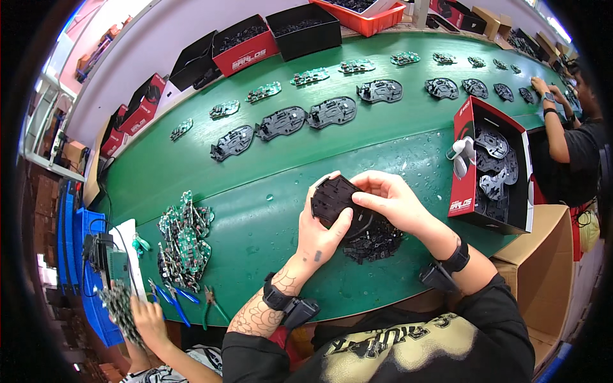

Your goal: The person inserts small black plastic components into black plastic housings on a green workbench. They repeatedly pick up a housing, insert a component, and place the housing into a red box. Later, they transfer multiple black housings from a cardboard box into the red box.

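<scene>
Both hands grip one black plastic shell (333, 199) just above the near edge of the green counter (268, 172). The left hand (319, 233) closes around the shell's lower side with the thumb pressed against it, while the right hand (389, 201) curls its fingers over the top. Directly beneath lies a small heap of black parts (377, 241). The step in hand looks like fitting or seating a piece in the shell; any further move would call for a steady hold and a careful press of the fingertips.

Near the counter's right edge stands an open red and black box (488, 169) filled with more shells. Toward the left edge sits a pile of green circuit boards (185, 239), with pliers (214, 303) by the near edge. Rows of black shells (281, 122) and boards run along the far side, with boxes behind them. Other people work at the left and right ends.
</scene>
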Tool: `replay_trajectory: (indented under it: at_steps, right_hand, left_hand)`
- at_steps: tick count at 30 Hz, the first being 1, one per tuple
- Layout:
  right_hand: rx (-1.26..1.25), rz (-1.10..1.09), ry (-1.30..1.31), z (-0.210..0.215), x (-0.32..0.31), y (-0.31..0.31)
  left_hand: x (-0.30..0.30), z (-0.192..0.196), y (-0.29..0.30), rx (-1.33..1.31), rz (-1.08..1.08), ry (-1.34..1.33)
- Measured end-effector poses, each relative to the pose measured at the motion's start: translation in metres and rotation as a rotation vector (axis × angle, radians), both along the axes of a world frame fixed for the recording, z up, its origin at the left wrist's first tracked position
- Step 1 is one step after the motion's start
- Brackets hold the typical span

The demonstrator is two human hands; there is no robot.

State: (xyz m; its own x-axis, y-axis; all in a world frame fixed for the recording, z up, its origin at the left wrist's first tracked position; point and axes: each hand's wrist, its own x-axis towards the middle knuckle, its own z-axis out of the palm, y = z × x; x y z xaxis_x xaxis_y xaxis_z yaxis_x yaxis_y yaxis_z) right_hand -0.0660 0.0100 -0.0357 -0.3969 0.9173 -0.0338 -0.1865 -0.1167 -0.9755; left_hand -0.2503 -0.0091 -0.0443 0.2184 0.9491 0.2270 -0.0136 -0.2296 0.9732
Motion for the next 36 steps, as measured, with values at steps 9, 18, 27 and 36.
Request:
replay_trajectory:
  at_steps: [9, 18, 27, 36]
  right_hand:
    - [-0.028, -0.064, -0.056, 0.009, -0.005, -0.004]
    - [0.403, -0.311, -0.427, 0.001, 0.007, 0.013]
    - [0.485, -0.375, -0.562, -0.014, 0.006, 0.027]
    - [0.582, -0.395, -0.599, -0.017, 0.003, 0.027]
  left_hand:
    - [-0.020, 0.005, 0.011, 0.253, 0.274, 0.429]
    - [-0.093, 0.013, 0.069, 0.158, 0.523, 0.283]
    - [-0.324, 0.019, 0.172, -0.010, 0.989, 0.566]
    - [-0.380, -0.012, 0.166, -0.269, 1.132, 1.087]
